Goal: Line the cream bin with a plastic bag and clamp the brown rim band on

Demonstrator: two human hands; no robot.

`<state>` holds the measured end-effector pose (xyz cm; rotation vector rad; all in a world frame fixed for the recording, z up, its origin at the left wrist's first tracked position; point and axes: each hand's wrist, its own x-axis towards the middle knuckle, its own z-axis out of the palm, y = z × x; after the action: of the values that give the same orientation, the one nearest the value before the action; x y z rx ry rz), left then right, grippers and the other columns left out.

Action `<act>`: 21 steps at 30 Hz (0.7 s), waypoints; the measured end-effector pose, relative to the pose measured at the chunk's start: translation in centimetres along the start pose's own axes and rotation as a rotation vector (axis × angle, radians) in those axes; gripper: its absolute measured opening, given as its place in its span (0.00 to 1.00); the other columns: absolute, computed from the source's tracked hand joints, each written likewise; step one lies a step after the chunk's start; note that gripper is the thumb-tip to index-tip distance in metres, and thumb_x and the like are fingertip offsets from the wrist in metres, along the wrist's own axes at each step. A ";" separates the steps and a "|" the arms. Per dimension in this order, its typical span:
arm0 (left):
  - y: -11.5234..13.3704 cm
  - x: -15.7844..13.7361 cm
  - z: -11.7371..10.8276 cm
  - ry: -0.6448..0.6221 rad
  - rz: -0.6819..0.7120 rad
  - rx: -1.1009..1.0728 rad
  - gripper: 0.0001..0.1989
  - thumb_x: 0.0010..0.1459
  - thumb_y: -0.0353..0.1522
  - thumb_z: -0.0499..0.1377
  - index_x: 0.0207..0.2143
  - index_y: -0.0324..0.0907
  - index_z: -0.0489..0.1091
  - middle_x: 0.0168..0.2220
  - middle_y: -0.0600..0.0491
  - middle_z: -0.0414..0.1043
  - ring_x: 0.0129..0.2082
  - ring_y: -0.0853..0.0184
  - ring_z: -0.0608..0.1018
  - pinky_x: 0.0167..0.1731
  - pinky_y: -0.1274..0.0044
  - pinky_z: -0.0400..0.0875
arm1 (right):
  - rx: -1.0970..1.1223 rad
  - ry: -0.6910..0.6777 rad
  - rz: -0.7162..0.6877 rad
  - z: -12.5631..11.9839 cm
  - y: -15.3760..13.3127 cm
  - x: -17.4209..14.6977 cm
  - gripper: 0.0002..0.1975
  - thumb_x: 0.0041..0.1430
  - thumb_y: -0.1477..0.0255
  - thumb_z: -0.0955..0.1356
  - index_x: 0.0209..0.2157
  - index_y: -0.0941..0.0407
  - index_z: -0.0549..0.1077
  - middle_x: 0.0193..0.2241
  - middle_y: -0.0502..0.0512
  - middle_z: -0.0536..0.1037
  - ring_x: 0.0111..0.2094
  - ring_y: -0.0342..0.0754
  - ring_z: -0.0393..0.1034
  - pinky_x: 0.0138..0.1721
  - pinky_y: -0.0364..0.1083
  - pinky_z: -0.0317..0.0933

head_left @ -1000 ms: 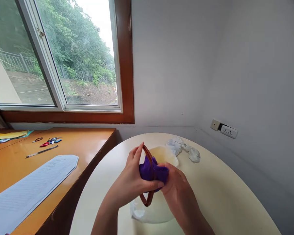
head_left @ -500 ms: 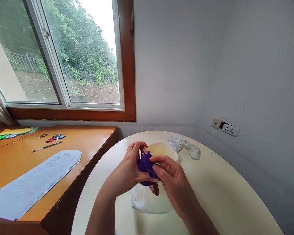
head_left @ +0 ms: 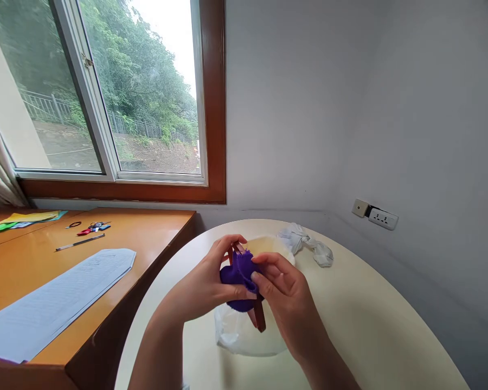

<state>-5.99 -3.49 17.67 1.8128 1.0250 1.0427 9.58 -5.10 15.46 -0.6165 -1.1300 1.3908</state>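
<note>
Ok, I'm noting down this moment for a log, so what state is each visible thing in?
Purple cloth: bunched up.
Left hand: curled around the cloth.
Right hand: pinching the cloth's edge.
Reddish-brown band: tilted, partly hidden.
Pale round container: partly hidden; fullness unclear.
Plastic bag: crumpled.
Paper sheets: stacked, lying flat.
Pen: lying flat.
Wall socket: nothing plugged in.
Curtain: gathered aside.

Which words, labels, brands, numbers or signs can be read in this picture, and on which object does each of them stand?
No text can be read here.
White paper sheets on the wooden desk: rows of marks, too small and blurred to read.
Purple cloth: no lettering shows on its visible part.
Wall socket: no readable label.
</note>
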 end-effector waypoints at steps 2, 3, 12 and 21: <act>-0.2 0.1 -0.1 -0.044 -0.028 -0.013 0.31 0.45 0.35 0.65 0.51 0.49 0.57 0.45 0.51 0.63 0.43 0.62 0.70 0.45 0.67 0.67 | -0.003 0.010 -0.018 0.1 -0.1 0.0 0.11 0.49 0.66 0.70 0.35 0.55 0.72 0.33 0.54 0.75 0.30 0.45 0.69 0.31 0.44 0.66; -0.3 0.1 -0.2 -0.072 -0.038 -0.023 0.31 0.46 0.36 0.64 0.52 0.50 0.55 0.45 0.51 0.63 0.44 0.62 0.70 0.45 0.67 0.66 | -0.006 0.016 -0.026 0.1 -0.1 -0.1 0.11 0.49 0.66 0.70 0.35 0.55 0.72 0.33 0.55 0.75 0.28 0.44 0.69 0.29 0.44 0.65; 0.0 0.4 -0.7 -0.041 0.007 -0.088 0.17 0.54 0.43 0.56 0.43 0.48 0.60 0.41 0.52 0.62 0.48 0.63 0.67 0.52 0.67 0.59 | -0.047 0.017 -0.036 0.3 -0.2 -0.3 0.10 0.50 0.67 0.70 0.36 0.53 0.72 0.34 0.52 0.75 0.28 0.42 0.68 0.32 0.43 0.64; -0.6 0.9 -0.8 -0.028 0.074 -0.090 0.12 0.54 0.41 0.57 0.36 0.44 0.62 0.37 0.53 0.62 0.40 0.67 0.68 0.47 0.69 0.62 | -0.155 0.019 -0.102 0.5 -0.4 -0.4 0.10 0.52 0.67 0.69 0.37 0.53 0.71 0.36 0.53 0.76 0.39 0.47 0.70 0.40 0.45 0.64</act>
<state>-6.54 -2.31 17.62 1.7988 0.8868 1.0874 9.39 -5.72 15.90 -0.6714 -1.2449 1.2158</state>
